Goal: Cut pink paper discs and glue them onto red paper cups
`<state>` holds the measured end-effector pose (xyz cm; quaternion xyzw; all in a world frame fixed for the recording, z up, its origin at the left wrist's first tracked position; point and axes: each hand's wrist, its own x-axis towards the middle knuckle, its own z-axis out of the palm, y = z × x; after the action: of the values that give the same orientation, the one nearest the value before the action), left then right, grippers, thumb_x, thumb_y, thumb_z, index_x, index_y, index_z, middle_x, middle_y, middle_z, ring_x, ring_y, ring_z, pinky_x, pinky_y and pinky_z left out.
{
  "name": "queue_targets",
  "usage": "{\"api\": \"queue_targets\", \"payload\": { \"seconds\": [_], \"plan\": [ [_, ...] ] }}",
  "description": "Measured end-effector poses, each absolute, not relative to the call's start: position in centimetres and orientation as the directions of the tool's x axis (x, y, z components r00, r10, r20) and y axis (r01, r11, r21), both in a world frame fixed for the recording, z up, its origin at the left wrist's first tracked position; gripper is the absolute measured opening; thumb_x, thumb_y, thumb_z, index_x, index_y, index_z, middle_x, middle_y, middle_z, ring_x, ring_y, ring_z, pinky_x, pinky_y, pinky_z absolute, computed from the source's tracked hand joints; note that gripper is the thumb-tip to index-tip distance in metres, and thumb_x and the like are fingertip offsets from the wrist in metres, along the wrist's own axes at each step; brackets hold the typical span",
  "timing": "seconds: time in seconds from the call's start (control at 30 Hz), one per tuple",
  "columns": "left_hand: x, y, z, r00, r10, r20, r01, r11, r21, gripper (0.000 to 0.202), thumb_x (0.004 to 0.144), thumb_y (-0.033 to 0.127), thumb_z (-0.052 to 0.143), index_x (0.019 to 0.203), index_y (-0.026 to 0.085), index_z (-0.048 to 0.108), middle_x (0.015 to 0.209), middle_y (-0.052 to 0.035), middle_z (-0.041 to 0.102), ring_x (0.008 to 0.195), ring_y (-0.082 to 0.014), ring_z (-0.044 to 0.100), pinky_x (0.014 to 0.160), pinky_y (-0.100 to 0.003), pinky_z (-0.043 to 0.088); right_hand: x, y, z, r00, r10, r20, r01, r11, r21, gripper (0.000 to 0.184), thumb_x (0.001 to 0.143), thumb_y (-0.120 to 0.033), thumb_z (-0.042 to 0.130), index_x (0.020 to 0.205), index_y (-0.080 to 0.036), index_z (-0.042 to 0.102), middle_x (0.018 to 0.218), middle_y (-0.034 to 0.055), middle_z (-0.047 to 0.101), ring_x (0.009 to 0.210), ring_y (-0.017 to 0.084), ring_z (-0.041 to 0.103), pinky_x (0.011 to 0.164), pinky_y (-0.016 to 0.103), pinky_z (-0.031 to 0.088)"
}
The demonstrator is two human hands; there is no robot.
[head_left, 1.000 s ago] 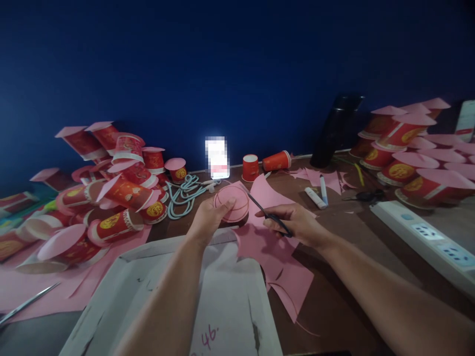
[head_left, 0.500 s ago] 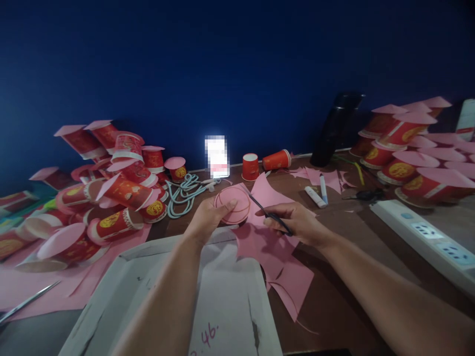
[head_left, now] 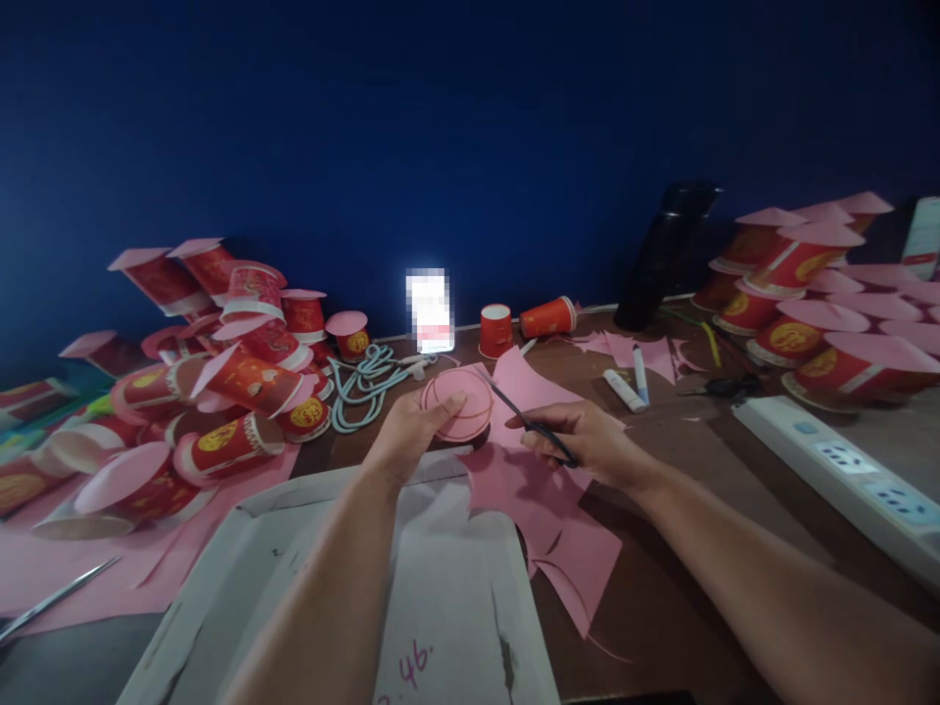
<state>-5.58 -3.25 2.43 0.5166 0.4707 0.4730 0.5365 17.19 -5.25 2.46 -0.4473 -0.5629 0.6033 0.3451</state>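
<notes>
Between the thumb and fingers of my left hand [head_left: 407, 426] is a round pink paper disc [head_left: 470, 409] with curved lines drawn on it. My right hand [head_left: 587, 441] is closed around dark-handled scissors [head_left: 525, 421]; their blades point up and left, beside the disc's right edge. Whether the blades touch the paper I cannot tell. Under the scissors and right hand lies a cut-up sheet of pink paper [head_left: 540, 519] with curved, pointed edges, partly over a flat white cardboard box [head_left: 455, 607].
Red paper cups [head_left: 250, 382] with pink discs heap at left; more cups [head_left: 793, 328] stack at right. A lit phone [head_left: 430, 308], teal cord [head_left: 359, 387], two red cups [head_left: 497, 331], black bottle [head_left: 665, 255], glue tube [head_left: 624, 390] and power strip [head_left: 844, 470] surround the hands.
The pink disc has shifted slightly left in my left hand, and its gap to the scissor blades looks a little wider. My right hand is almost still.
</notes>
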Motion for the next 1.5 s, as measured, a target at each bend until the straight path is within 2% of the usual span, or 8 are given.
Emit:
{"api": "queue_targets", "payload": {
  "seconds": [0.33,0.6,0.83,1.07,1.5],
  "plan": [
    [-5.72,-3.22,2.58,0.081,0.997,0.015,0.015,-0.016,1.000,0.050,0.071,0.045,0.073,0.109,0.012,0.069,0.098,-0.0100,0.072,0.090,-0.0225,0.065,0.090,-0.037,0.048,17.26,-5.16,2.08,-0.365,0.921,-0.136,0.057,-0.124,-0.991,0.045,0.065,-0.040,0.078,0.101,-0.013,0.073,0.058,-0.0023,0.053,0.051,0.007,0.046,0.049,0.023,0.038],
    [-5.79,-2.97,2.49,-0.009,1.000,0.027,0.006,-0.027,1.000,0.049,0.069,0.048,0.073,0.104,0.012,0.069,0.100,-0.0103,0.071,0.090,-0.0235,0.065,0.087,-0.037,0.049,17.13,-5.26,2.22,-0.352,0.926,-0.139,0.070,-0.122,-0.990,0.047,0.063,-0.041,0.079,0.100,-0.013,0.074,0.061,-0.0013,0.056,0.051,0.007,0.046,0.048,0.023,0.038],
    [-5.48,-3.17,2.53,0.120,0.992,0.039,0.051,-0.046,0.998,0.047,0.070,0.043,0.074,0.108,0.016,0.069,0.097,-0.0083,0.072,0.089,-0.0228,0.065,0.087,-0.036,0.049,17.09,-5.37,2.44,-0.362,0.921,-0.148,0.057,-0.137,-0.989,0.047,0.063,-0.042,0.079,0.099,-0.012,0.072,0.061,-0.0008,0.057,0.050,0.008,0.049,0.048,0.023,0.038],
    [-5.49,-3.12,2.29,0.161,0.985,0.057,0.059,-0.067,0.996,0.047,0.074,0.042,0.070,0.114,0.017,0.067,0.102,-0.0079,0.071,0.094,-0.0226,0.064,0.090,-0.036,0.047,17.08,-5.41,2.05,-0.372,0.920,-0.123,0.017,-0.126,-0.992,0.044,0.067,-0.040,0.079,0.100,-0.012,0.071,0.061,-0.0018,0.056,0.048,0.007,0.048,0.044,0.022,0.035],
    [-5.49,-3.18,2.59,0.161,0.985,0.070,0.023,-0.074,0.997,0.043,0.074,0.040,0.070,0.109,0.015,0.069,0.095,-0.0087,0.072,0.086,-0.0216,0.064,0.083,-0.034,0.049,17.29,-5.40,2.11,-0.378,0.920,-0.102,0.037,-0.095,-0.995,0.045,0.067,-0.043,0.078,0.100,-0.012,0.073,0.057,-0.0029,0.051,0.047,0.006,0.042,0.044,0.021,0.034]
  ]
}}
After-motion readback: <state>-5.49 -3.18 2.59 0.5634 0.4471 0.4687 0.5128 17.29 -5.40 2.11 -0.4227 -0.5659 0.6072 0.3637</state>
